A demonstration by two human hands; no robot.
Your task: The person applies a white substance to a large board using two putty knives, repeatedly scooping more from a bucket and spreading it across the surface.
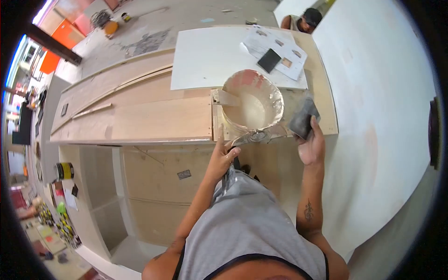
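Observation:
My right hand (311, 147) grips a dark grey sheet of sandpaper (303, 117), slightly blurred, over the right end of the wooden panel (154, 114). My left hand (222, 161) is at the panel's front edge, index finger stretched forward and thumb apart; its other fingers are hidden. Between the hands stands a bucket (276, 99), its rim and wall smeared with off-white paste and its inside partly reddish. A flat pale blade (228, 99) lies across the bucket's left rim. Just below the bucket, a grey smeared, crumpled thing (256, 136) lies along the edge.
A white board (200, 58) lies behind the bucket, with printed sheets (295, 58) and a dark square pad (269, 60) on it. Thin wooden strips (116, 88) lie at left. A white panel (373, 116) rises at right. Another person (303, 22) is at the far end.

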